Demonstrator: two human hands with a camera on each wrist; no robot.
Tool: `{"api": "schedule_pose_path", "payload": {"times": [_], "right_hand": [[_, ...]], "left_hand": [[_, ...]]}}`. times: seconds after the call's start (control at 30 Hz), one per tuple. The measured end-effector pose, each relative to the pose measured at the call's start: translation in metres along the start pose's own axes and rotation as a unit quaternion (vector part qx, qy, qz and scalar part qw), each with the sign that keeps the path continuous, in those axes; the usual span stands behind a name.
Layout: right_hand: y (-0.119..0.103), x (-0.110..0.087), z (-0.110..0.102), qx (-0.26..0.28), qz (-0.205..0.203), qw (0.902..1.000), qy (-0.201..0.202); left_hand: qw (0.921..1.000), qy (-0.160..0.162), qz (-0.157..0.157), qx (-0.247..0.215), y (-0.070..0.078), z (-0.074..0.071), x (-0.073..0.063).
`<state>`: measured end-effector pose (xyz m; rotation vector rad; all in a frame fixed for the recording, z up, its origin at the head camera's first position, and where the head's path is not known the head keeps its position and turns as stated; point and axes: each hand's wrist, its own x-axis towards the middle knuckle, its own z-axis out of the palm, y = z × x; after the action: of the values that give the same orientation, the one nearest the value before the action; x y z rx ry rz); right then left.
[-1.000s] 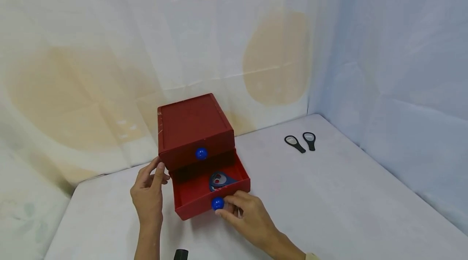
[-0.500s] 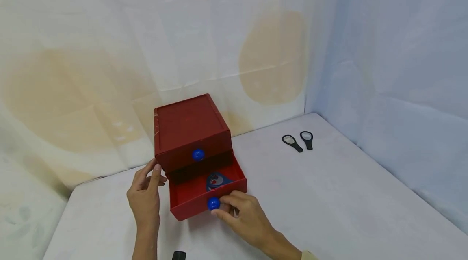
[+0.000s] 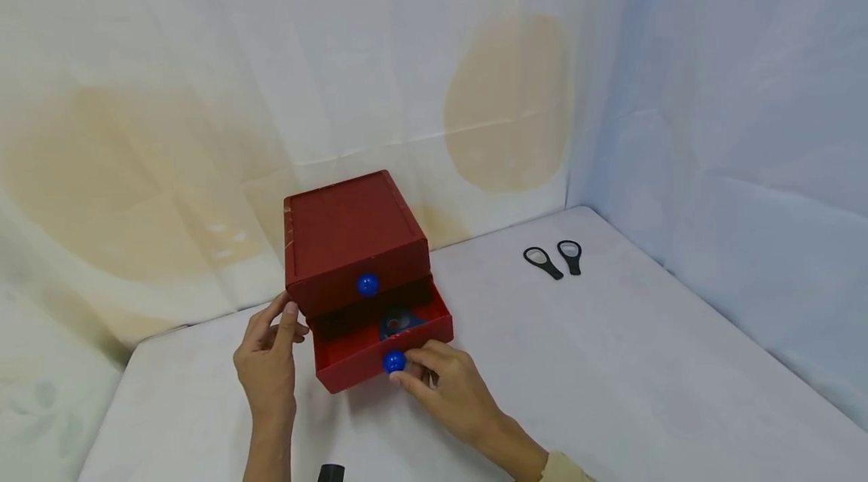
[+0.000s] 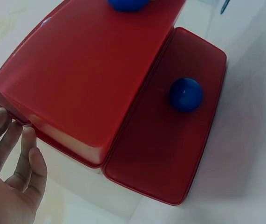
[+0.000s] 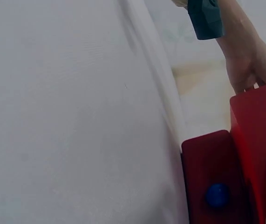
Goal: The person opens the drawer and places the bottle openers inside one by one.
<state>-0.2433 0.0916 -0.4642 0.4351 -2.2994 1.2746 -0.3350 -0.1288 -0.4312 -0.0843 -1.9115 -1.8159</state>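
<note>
A red two-drawer box (image 3: pixel 353 222) stands on the table, its lower drawer (image 3: pixel 353 369) pulled partway out. My right hand (image 3: pixel 450 392) pinches the blue knob (image 3: pixel 394 361) of that drawer between thumb and fingers. A blue teardrop-shaped thing with a round window (image 3: pixel 398 321) lies inside the drawer, partly hidden by its front. The upper drawer is in, its own blue knob (image 4: pixel 186 94) facing me. My left hand (image 3: pixel 267 361) touches the box's left side with loosely bent fingertips at the lower front corner; the left wrist view shows those fingers (image 4: pixel 23 158) by the red edge.
Two small black-handled magnifying glasses, one on the left (image 3: pixel 542 262) and one on the right (image 3: pixel 570 256), lie at the back right of the table (image 3: pixel 610 361). A black cylindrical end (image 3: pixel 331 473) shows at the near edge. Cloth walls stand behind and to the right.
The lower drawer has slid a little inward, with my right hand following on its knob, and less of the blue thing shows. My left hand keeps its place at the box; the view shifted slightly.
</note>
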Motion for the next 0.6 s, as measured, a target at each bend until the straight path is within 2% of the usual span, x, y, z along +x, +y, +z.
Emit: {"api": "schedule_pose_path", "payload": {"times": [0.4,0.6], "right_hand": [[0.003,0.009,0.002,0.000,0.007,1.0000,-0.005],[0.004,0.013,0.003,-0.002,0.003,1.0000,-0.002]], "left_hand": [[0.9999,-0.001,-0.003,0.015,0.000,0.000,0.000],[1.0000,-0.004,-0.001,0.006,0.000,0.000,0.001]]}}
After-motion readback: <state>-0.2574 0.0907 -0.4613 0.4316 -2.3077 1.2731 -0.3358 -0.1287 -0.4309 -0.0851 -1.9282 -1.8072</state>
